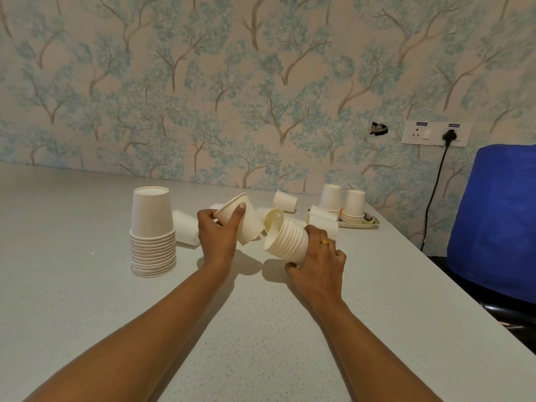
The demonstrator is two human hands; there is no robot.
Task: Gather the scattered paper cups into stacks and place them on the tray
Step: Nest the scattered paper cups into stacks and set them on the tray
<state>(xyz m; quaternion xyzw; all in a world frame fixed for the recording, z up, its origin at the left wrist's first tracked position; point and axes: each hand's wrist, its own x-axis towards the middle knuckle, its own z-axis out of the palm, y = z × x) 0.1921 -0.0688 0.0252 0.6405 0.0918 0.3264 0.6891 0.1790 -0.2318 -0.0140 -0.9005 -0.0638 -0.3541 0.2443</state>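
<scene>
Tray (370,224) with two upside-down cup stacks (330,200) aboard

Nothing legible; blue stickers (419,123) on the socket plate (433,138) (too small) defy reading.

Both arms reach forward, left grip (217,233) curled with thumb raised, right grip (319,256) palm-down and clasping
</scene>
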